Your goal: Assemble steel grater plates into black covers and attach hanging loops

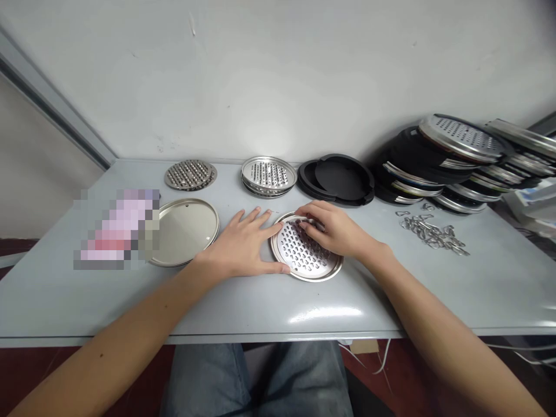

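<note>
A round metal grater plate (299,249) sits in a shallow round metal pan (319,278) on the table in front of me. My left hand (243,246) is open beside it, fingers spread, with the thumb at the near left rim and the index fingertip at the left edge. Over the plate's far right side, my right hand (334,229) has its fingers curled and its thumb bent against the plate. That hand hides part of the plate and rim. Left of my left hand lies a stack of plain round metal pans (185,231).
Along the wall stand stacked grater discs (191,175), rimmed graters (269,174) and black round trays (345,176). Piled black-and-metal grater sets (460,139) rise at the right, near loose metal clips (430,231). A pixelated patch (119,226) covers something at the left.
</note>
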Demonstrator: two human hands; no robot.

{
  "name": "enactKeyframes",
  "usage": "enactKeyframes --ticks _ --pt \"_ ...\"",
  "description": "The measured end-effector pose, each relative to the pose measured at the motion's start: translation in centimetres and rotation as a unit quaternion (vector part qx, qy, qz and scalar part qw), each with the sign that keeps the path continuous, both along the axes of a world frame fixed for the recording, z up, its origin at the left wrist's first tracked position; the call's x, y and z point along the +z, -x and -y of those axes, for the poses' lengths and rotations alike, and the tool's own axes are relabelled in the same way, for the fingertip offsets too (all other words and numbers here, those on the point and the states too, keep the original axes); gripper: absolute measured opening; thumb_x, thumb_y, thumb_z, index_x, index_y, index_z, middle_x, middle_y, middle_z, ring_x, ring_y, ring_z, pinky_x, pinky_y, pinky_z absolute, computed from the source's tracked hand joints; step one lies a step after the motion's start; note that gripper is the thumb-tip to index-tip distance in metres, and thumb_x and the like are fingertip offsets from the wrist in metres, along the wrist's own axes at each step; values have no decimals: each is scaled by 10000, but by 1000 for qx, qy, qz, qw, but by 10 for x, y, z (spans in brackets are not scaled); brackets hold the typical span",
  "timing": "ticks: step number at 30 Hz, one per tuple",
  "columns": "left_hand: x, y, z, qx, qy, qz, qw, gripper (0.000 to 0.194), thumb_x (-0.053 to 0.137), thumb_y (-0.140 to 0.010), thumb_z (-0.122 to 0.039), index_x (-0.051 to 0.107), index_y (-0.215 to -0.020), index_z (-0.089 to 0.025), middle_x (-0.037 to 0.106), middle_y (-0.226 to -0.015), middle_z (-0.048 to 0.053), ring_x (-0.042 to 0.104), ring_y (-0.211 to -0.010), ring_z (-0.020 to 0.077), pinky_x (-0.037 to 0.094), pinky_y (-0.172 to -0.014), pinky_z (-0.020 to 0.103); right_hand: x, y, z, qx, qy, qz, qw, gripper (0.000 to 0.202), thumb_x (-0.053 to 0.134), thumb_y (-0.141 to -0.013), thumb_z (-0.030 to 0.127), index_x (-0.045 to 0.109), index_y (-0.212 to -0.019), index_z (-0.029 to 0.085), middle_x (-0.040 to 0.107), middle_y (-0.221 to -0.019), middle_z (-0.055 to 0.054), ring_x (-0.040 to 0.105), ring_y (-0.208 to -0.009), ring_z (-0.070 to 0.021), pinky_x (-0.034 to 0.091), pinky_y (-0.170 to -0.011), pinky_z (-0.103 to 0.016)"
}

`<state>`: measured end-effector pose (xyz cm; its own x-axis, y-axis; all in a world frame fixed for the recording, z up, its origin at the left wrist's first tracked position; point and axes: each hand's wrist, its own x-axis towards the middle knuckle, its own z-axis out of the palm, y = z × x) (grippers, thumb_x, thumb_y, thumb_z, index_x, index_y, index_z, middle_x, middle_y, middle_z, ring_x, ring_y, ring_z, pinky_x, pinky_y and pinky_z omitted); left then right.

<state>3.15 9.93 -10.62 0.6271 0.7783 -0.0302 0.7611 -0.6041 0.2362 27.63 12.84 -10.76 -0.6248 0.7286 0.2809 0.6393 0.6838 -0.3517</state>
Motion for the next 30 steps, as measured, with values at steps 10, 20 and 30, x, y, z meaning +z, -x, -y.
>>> enactKeyframes --ticks 10,20,30 --pt "-4 -4 4 10 -26 11 1000 969 420 -710 -858 386 -1441 -223 325 -1530 145 227 -1418 385 169 -1135 559 -2 5 -2 8 1 11 1000 277 449 -948 252 639 -1133 168 676 -1021 -117 610 -952 -251 480 -860 -406" --pt "-5 -5 3 15 -12 11 1000 1003 398 -682 -888 373 -1459 -254 308 -1542 136 209 -1429 381 159 -1141 568 -4 7 -2 -3 -15 27 1000 233 471 -937 239 657 -1049 155 639 -951 -114 574 -895 -243 467 -842 -406" --pt "-4 -6 2 29 3 10 1000 1049 411 -627 -917 395 -1450 -266 290 -1552 134 209 -1435 365 162 -1145 556 -2 5 -2 11 -19 47 999 264 476 -935 234 676 -1088 153 651 -974 -116 600 -906 -240 481 -829 -383"
